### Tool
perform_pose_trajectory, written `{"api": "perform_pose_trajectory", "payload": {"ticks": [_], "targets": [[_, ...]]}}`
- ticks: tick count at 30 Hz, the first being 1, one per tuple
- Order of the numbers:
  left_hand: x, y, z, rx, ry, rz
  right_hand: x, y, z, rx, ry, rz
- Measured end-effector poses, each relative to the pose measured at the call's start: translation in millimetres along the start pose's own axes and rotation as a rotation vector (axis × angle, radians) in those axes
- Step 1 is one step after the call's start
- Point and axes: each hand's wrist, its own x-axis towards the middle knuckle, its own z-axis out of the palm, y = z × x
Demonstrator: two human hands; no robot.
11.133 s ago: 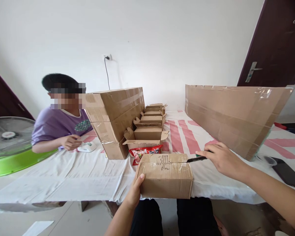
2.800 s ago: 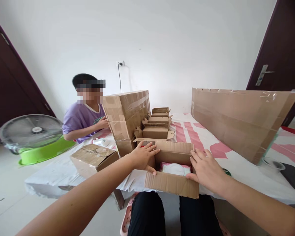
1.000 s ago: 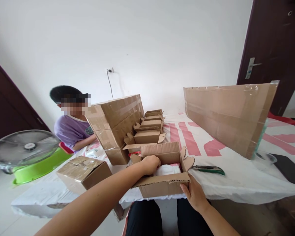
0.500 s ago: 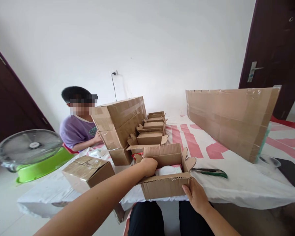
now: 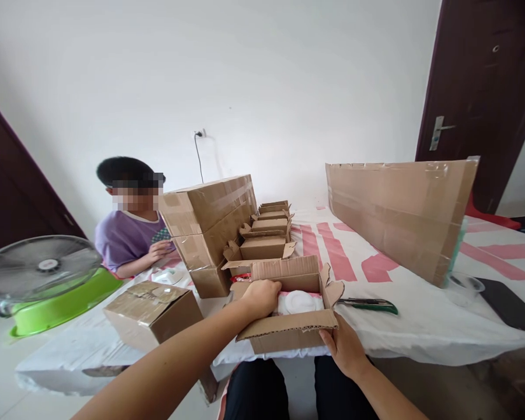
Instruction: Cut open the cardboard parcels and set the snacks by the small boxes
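A table draped in a white cloth with pink stripes [image 5: 420, 326] fills the middle of the view. On its right side a long flat brown cardboard carton wrapped in clear tape [image 5: 398, 213] stands on edge. Left of centre rises a stack of taped brown cardboard cartons [image 5: 207, 224]. Beyond the stack, at the table's left side, sits a person in a purple shirt [image 5: 125, 239]. Off the left end, a grey wire-guarded electric fan [image 5: 37, 269] sits over a lime-green plastic basin [image 5: 65, 300]. A closed brown cardboard box [image 5: 153, 312] rests on the table's near left corner. Between the stack and the long carton, a row of small open-flapped cardboard boxes [image 5: 266, 230] runs away from the near edge.

In front of that row, at the near edge and above the wearer's lap, sits an open brown cardboard box [image 5: 284, 337] with its flaps raised. The right hand [image 5: 343, 349] clasps its near right corner, with the thumb pressed on the front wall and the other fingers hidden underneath. The left hand [image 5: 260, 297] reaches into the box's left half with its fingers curled down over the contents. Whether they have closed on anything cannot be told. Beside that hand, inside the box, lies a round white lid-like object [image 5: 300, 301].

Just right of the box, a green-and-black utility knife [image 5: 367, 304] lies on the cloth, apart from both hands. Farther right stands a clear plastic cup [image 5: 464, 289].
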Motion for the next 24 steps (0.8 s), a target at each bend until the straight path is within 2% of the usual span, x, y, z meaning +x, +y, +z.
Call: {"api": "perform_pose_trajectory", "payload": {"ticks": [9,14,16,19,21,24], "targets": [[-6,-20,-28.0,-0.101,0.37,-0.069,1,-14,3,-0.193,-0.065,-0.072],[-9,-37,-43.9,-0.14,0.534,-0.123,1,-4,1,-0.054,-0.117,-0.086],[-11,-40,-47.4,-0.15,0.559,-0.112,5,3,0,0.102,-0.07,0.004],[-15,-39,-46.2,-0.13,0.538,-0.035,16,7,-5,0.286,0.081,0.155],[-18,-36,-42.2,-0.097,0.503,0.046,25,2,-9,0.317,0.098,0.138],[-20,-29,-36.4,-0.1,0.484,0.154,38,-17,-16,0.359,0.002,0.035]]}}
